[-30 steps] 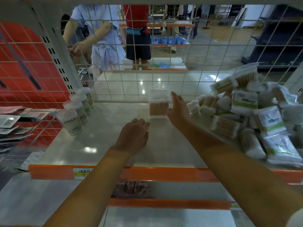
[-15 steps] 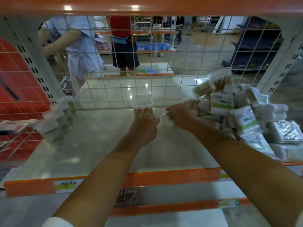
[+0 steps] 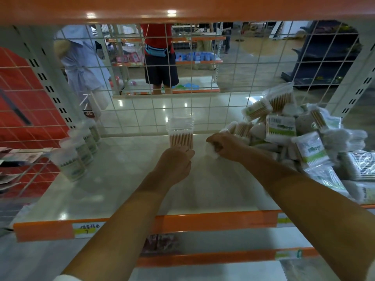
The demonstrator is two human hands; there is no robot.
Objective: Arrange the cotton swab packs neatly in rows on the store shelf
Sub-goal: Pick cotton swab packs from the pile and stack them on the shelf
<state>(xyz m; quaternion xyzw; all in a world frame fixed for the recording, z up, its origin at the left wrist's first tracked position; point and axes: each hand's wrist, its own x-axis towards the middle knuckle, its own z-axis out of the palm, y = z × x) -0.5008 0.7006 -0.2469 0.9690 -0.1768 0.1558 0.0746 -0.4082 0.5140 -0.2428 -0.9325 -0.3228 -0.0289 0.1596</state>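
The base of an upright clear swab box [image 3: 181, 133] is touched by the curled left hand [image 3: 174, 163]; whether it is gripped cannot be told. A white pack [image 3: 211, 152] beside the heap [image 3: 300, 138] is pinched by the right hand [image 3: 225, 146].

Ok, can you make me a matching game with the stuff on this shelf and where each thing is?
Things:
1. clear swab box
2. round tubs
3. heap of bagged packs
4. yellow price label

Places:
A. piled at the shelf's right side
B. lined up along the shelf's left side
C. stuck on the orange front edge
D. upright at the back middle, by the wire grid, just past the left hand

Pairs: 1-D, 2-B, 3-A, 4-C
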